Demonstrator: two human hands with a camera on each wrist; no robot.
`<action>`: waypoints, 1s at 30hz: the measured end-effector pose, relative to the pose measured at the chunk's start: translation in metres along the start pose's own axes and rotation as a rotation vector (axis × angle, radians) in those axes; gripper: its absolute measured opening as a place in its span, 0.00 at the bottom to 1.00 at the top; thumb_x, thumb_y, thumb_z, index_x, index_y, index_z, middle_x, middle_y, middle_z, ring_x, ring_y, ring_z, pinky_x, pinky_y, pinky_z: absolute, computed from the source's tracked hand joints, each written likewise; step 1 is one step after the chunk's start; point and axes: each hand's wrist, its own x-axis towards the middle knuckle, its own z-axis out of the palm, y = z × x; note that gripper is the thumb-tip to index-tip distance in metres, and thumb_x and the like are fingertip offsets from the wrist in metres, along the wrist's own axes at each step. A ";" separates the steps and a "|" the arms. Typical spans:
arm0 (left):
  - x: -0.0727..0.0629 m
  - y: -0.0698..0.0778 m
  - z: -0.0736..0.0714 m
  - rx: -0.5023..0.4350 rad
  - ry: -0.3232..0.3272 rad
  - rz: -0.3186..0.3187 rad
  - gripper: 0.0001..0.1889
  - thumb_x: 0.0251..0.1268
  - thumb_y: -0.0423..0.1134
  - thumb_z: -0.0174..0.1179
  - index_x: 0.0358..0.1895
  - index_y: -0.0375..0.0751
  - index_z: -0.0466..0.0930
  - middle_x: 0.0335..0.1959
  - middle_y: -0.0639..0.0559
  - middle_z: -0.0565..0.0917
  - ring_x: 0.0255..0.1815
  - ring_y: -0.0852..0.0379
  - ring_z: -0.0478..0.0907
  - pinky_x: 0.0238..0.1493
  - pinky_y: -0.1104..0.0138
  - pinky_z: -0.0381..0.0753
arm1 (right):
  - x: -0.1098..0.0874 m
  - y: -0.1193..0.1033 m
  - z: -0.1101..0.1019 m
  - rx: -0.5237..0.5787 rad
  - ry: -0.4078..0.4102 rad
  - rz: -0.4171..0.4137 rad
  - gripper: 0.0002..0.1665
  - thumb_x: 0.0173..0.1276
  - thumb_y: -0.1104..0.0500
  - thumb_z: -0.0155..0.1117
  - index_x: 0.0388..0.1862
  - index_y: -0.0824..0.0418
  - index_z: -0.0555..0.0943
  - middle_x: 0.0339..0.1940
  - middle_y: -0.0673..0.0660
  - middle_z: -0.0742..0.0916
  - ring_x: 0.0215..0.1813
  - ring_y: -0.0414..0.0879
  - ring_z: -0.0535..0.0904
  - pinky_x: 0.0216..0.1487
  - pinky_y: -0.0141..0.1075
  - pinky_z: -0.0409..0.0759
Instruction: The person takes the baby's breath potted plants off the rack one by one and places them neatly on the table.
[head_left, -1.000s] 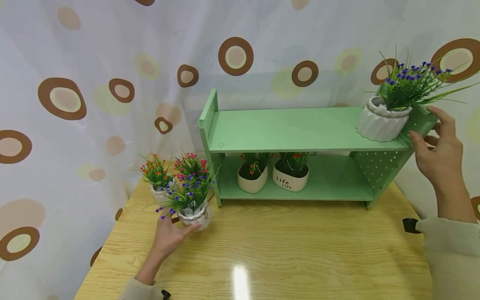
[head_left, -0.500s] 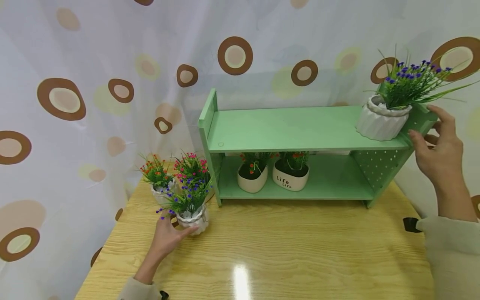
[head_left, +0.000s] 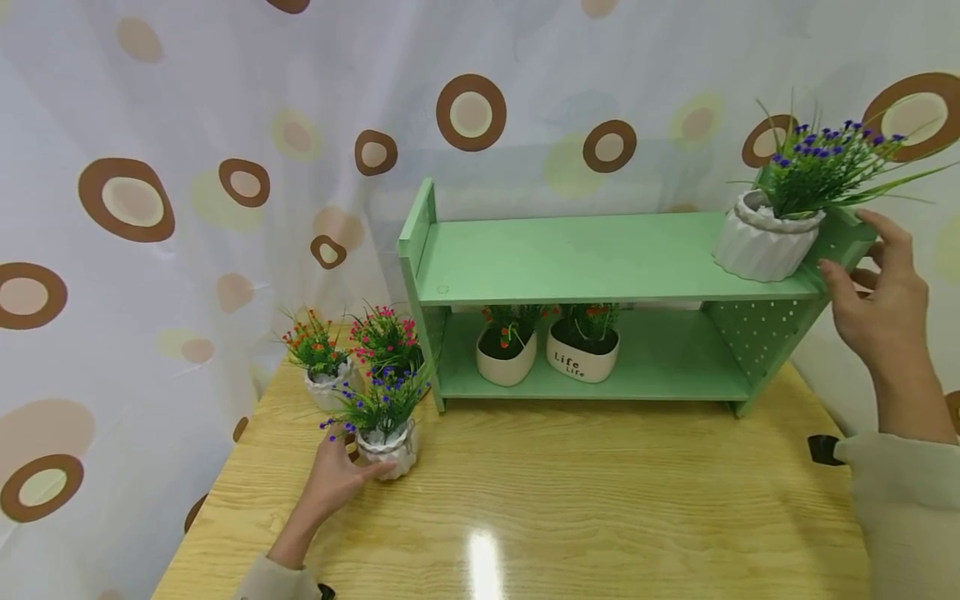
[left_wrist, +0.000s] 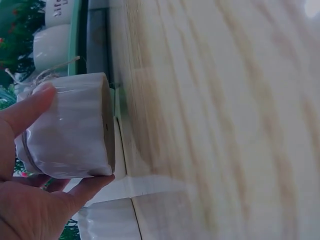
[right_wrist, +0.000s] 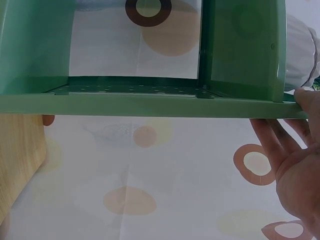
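Note:
My left hand (head_left: 333, 475) grips a white ceramic pot (head_left: 393, 457) of purple flowers (head_left: 382, 404), thumb on the near side and fingers round the far left. In the left wrist view this pot (left_wrist: 70, 130) has twine round its neck, and part of its underside shows just off the table. My right hand (head_left: 885, 300) holds the upper end of the right side panel of a green two-tier shelf (head_left: 570, 258). The right wrist view has its thumb and fingers on either side of the panel edge (right_wrist: 150, 106). Beside it, a fluted white pot (head_left: 765, 242) of purple flowers stands on the top tier.
Two cream oval pots (head_left: 506, 362) with red flowers stand on the lower tier, one lettered "Life". Left of the shelf are a white pot of orange flowers (head_left: 315, 350) and a plant with pink flowers (head_left: 386, 333). A patterned curtain (head_left: 300, 100) hangs behind the wooden table (head_left: 600, 500).
The pot in my left hand has come down and slightly toward me, away from the pink flowers. My right hand keeps its place on the shelf.

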 end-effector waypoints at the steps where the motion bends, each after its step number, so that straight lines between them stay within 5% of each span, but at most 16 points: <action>1: 0.000 -0.001 0.000 0.001 0.001 0.004 0.54 0.49 0.46 0.83 0.76 0.31 0.59 0.74 0.27 0.68 0.72 0.25 0.69 0.69 0.41 0.75 | 0.000 0.000 0.000 0.002 0.000 -0.003 0.37 0.83 0.47 0.49 0.84 0.31 0.50 0.81 0.59 0.69 0.71 0.37 0.73 0.73 0.36 0.74; 3: -0.001 -0.001 -0.001 0.004 0.001 0.006 0.54 0.49 0.45 0.83 0.75 0.28 0.60 0.72 0.26 0.70 0.71 0.26 0.70 0.70 0.41 0.75 | 0.000 0.000 0.000 0.005 0.001 -0.006 0.37 0.83 0.47 0.50 0.84 0.31 0.50 0.81 0.60 0.69 0.70 0.34 0.73 0.73 0.36 0.75; 10: -0.004 -0.001 -0.002 0.006 -0.019 -0.044 0.55 0.48 0.47 0.84 0.73 0.25 0.58 0.69 0.23 0.71 0.68 0.26 0.73 0.66 0.44 0.80 | 0.001 0.001 0.000 -0.007 0.000 0.011 0.37 0.83 0.48 0.49 0.84 0.30 0.49 0.81 0.60 0.69 0.75 0.56 0.73 0.75 0.40 0.74; 19: -0.001 -0.002 -0.004 -0.078 -0.030 -0.057 0.55 0.46 0.40 0.85 0.76 0.28 0.60 0.73 0.27 0.69 0.71 0.26 0.71 0.66 0.47 0.80 | 0.002 0.001 0.000 0.005 -0.005 0.005 0.37 0.83 0.49 0.49 0.84 0.29 0.48 0.81 0.62 0.69 0.73 0.71 0.71 0.75 0.49 0.73; 23: 0.002 -0.004 -0.005 -0.096 -0.038 -0.065 0.55 0.44 0.39 0.85 0.76 0.29 0.61 0.73 0.28 0.70 0.71 0.27 0.72 0.67 0.48 0.80 | 0.003 0.000 0.001 0.010 -0.005 -0.007 0.37 0.83 0.48 0.49 0.83 0.28 0.48 0.80 0.63 0.70 0.72 0.72 0.72 0.74 0.42 0.75; 30: 0.001 -0.010 -0.011 -0.093 -0.073 -0.078 0.57 0.42 0.41 0.86 0.76 0.29 0.60 0.75 0.27 0.67 0.71 0.28 0.72 0.62 0.54 0.84 | 0.002 -0.002 -0.001 0.004 -0.019 0.002 0.37 0.84 0.49 0.48 0.84 0.30 0.47 0.80 0.65 0.69 0.71 0.75 0.71 0.75 0.49 0.73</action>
